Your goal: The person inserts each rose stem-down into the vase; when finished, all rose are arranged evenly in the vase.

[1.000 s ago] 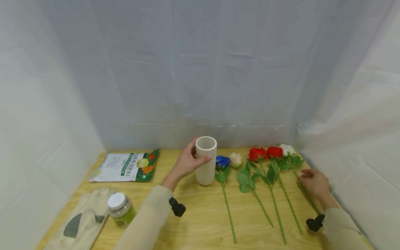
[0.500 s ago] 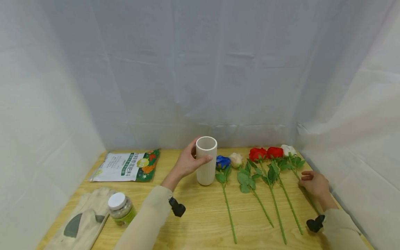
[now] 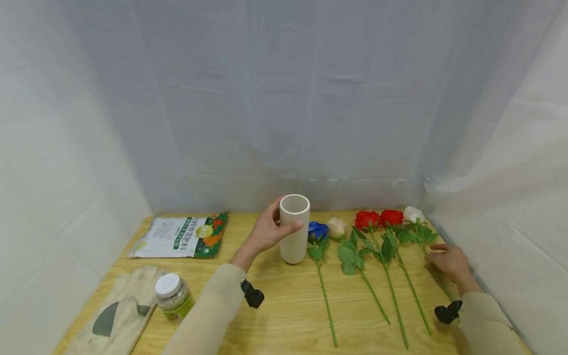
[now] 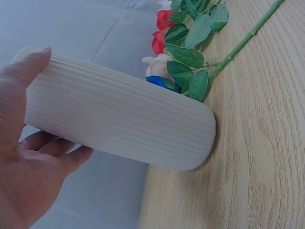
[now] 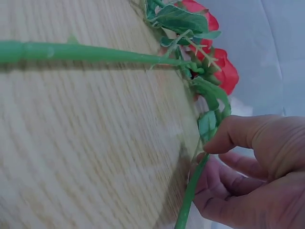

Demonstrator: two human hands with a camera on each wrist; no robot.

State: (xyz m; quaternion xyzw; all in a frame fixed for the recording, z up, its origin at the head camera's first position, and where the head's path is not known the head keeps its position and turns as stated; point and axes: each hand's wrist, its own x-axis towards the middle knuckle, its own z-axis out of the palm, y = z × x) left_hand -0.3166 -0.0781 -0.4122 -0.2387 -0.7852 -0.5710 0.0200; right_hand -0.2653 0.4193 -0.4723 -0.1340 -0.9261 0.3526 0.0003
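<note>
From where I'm standing, the L grip [image 3: 269, 230] is clamped round the white ribbed vase [image 3: 295, 241], thumb in front, fingers going behind. The vase stands upright w/ its base on the worktop [image 3: 284, 310]. The R grip [image 3: 450, 265] looks pinched on the stem of the white rose [image 3: 420, 234], which lies at the far right, past two red roses [image 3: 379, 219].

To do this bit well, I'd say: pinch just below the leaves, as now, & raise the bloom end first so it comes up w/o snagging the red roses' leaves, v. close by. Keep pressure light; the stem is thin & prob. bends or rolls. The L grip needn't squeeze, just steady the vase; a nudge to the right could bump the blue rose [image 3: 318, 230], right next to it.

Hard to see: the L fingertips behind the vase in the head view, & the vase's inside bottom. The white rose's lower stem end is lost near the R wrist cam [image 3: 448, 312]; its bloom can't be picked out in the R wrist view. The glove [image 3: 120, 313] runs off the bottom edge, & I can't make out what's in the jar [image 3: 174, 298].
</note>
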